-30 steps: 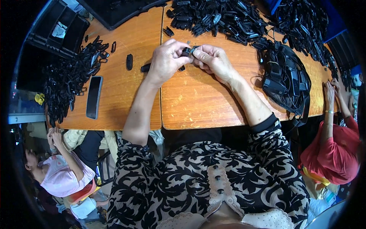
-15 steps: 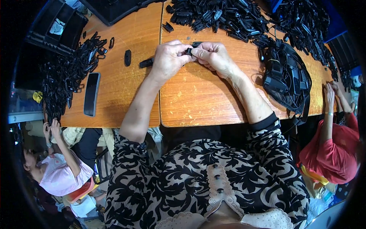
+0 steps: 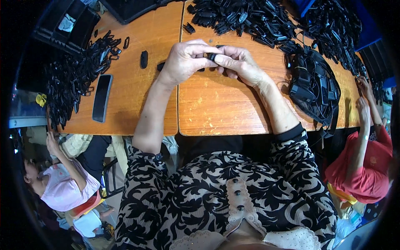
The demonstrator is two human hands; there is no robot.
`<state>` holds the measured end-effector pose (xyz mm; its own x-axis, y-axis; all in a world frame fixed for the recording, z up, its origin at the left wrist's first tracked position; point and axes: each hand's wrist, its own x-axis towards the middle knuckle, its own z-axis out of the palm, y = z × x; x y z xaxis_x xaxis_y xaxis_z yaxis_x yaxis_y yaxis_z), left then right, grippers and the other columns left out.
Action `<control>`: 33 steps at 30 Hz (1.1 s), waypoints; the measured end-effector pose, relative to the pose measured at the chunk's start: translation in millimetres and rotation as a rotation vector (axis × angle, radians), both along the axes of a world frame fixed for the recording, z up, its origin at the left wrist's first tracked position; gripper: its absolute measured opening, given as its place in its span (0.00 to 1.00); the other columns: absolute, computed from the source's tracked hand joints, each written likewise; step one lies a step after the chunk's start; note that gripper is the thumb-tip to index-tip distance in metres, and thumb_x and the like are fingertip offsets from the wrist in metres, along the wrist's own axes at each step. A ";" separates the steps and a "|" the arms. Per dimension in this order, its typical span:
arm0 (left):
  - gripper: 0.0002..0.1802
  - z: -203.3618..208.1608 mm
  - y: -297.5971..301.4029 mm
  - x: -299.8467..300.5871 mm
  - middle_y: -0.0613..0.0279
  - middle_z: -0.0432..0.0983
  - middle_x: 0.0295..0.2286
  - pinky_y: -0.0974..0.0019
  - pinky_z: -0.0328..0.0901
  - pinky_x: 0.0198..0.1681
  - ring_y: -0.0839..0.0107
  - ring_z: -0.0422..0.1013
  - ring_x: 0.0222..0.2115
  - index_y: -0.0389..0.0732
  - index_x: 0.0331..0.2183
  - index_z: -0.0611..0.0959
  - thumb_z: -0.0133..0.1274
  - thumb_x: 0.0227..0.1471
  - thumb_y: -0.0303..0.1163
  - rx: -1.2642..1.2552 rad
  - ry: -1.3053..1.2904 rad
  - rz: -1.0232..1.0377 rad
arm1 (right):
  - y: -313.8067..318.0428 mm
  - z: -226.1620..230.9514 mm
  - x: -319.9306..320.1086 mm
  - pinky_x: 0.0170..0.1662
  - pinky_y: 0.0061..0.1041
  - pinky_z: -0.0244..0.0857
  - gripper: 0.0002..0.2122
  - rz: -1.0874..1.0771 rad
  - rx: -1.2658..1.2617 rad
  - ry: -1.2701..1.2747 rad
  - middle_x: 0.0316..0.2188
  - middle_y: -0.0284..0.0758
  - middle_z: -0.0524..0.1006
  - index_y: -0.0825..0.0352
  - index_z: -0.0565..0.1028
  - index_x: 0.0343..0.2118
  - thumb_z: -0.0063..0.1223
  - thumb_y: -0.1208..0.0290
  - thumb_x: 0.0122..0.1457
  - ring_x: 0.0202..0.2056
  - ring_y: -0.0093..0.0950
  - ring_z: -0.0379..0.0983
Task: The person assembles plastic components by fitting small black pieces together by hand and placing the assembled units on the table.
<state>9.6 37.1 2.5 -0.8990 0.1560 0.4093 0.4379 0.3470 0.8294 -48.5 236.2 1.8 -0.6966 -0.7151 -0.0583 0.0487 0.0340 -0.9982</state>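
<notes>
Over the wooden table [image 3: 221, 108], a small black plastic part [image 3: 211, 56] is pinched between my two hands. My left hand [image 3: 186, 59] grips its left side with thumb and fingertips. From the other side, my right hand [image 3: 237, 63] presses on it with the thumb, fingers curled beneath. The fingers cover most of the part, so its exact kind is hidden. Another black piece lies on the table partly behind my left hand. Left of that hand rests a black oval plastic piece [image 3: 143, 59], and a lone black part [image 3: 189, 28] lies beyond it.
Heaps of black plastic parts lie at the far side [image 3: 246, 21] and on the left [image 3: 79, 75]. A dark phone [image 3: 102, 98] rests near the left heap. A black pouch with cables [image 3: 314, 85] lies to the right. Co-workers sit at both sides.
My hands stay together on the small part, with the fingers slightly shifted and the part turned. The view has moved a little. The right co-worker's hands have shifted.
</notes>
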 end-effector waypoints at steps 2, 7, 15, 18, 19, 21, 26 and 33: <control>0.16 0.5 2.8 -1.8 0.74 0.68 0.19 0.77 0.59 0.21 0.84 0.62 0.19 0.43 0.39 0.88 0.66 0.44 0.23 0.031 0.005 0.004 | 0.3 -6.8 -0.3 0.21 0.14 0.58 0.16 -0.013 -0.100 0.054 0.23 0.29 0.77 0.67 0.79 0.32 0.60 0.55 0.60 0.23 0.15 0.70; 0.17 -0.6 -10.5 -6.1 0.73 0.71 0.26 0.76 0.63 0.26 0.83 0.65 0.24 0.42 0.38 0.88 0.68 0.41 0.25 -0.062 0.199 0.086 | -10.6 0.0 2.9 0.24 0.17 0.62 0.17 -0.061 0.056 -0.037 0.21 0.30 0.76 0.66 0.77 0.28 0.60 0.53 0.59 0.22 0.15 0.70; 0.23 15.7 -85.7 16.5 0.63 0.75 0.38 0.69 0.67 0.42 0.70 0.72 0.37 0.40 0.42 0.86 0.69 0.40 0.29 -0.468 -0.174 0.507 | -25.3 -11.5 27.1 0.37 0.38 0.71 0.17 -0.147 0.238 1.248 0.37 0.43 0.74 0.64 0.78 0.42 0.59 0.57 0.56 0.37 0.42 0.74; 0.26 10.1 -87.1 2.4 0.57 0.76 0.44 0.64 0.67 0.51 0.63 0.72 0.46 0.41 0.46 0.84 0.68 0.41 0.31 -0.369 -0.137 0.516 | -22.9 -19.0 22.2 0.36 0.39 0.71 0.12 -0.131 0.403 1.249 0.35 0.44 0.74 0.65 0.75 0.41 0.58 0.66 0.56 0.37 0.43 0.74; 0.26 9.4 -84.3 -2.0 0.55 0.75 0.50 0.63 0.66 0.54 0.62 0.71 0.50 0.41 0.47 0.83 0.67 0.43 0.32 -0.299 -0.111 0.531 | -23.6 -20.2 23.3 0.36 0.40 0.70 0.11 -0.121 0.464 1.198 0.34 0.44 0.73 0.67 0.74 0.40 0.57 0.70 0.56 0.37 0.43 0.73; 0.23 6.1 -67.4 -21.9 0.54 0.70 0.56 0.60 0.66 0.55 0.59 0.70 0.52 0.41 0.48 0.83 0.62 0.47 0.28 -0.442 0.026 0.535 | -22.0 -22.3 23.1 0.35 0.40 0.70 0.08 -0.166 0.406 1.205 0.33 0.45 0.73 0.69 0.70 0.36 0.55 0.76 0.54 0.37 0.44 0.73; 0.19 -9.2 -52.8 -54.4 0.56 0.76 0.48 0.56 0.69 0.46 0.55 0.74 0.41 0.40 0.46 0.82 0.57 0.48 0.25 -0.944 0.237 0.437 | -19.0 -21.0 21.7 0.36 0.41 0.70 0.06 -0.191 0.325 1.154 0.29 0.46 0.74 0.70 0.72 0.34 0.55 0.77 0.54 0.34 0.46 0.74; 0.15 1.3 -5.7 -12.8 0.55 0.80 0.34 0.66 0.69 0.40 0.68 0.76 0.35 0.36 0.44 0.82 0.59 0.53 0.26 -0.270 -0.083 0.303 | -10.7 6.9 16.0 0.23 0.15 0.62 0.09 -0.243 -0.006 0.002 0.27 0.31 0.78 0.67 0.77 0.42 0.52 0.68 0.66 0.22 0.14 0.69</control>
<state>-3.2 31.4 3.8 -0.9491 -0.0286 0.3136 0.2178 0.6597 0.7193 -32.6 225.5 8.7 -0.8484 -0.5267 -0.0526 0.0523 0.0156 -0.9985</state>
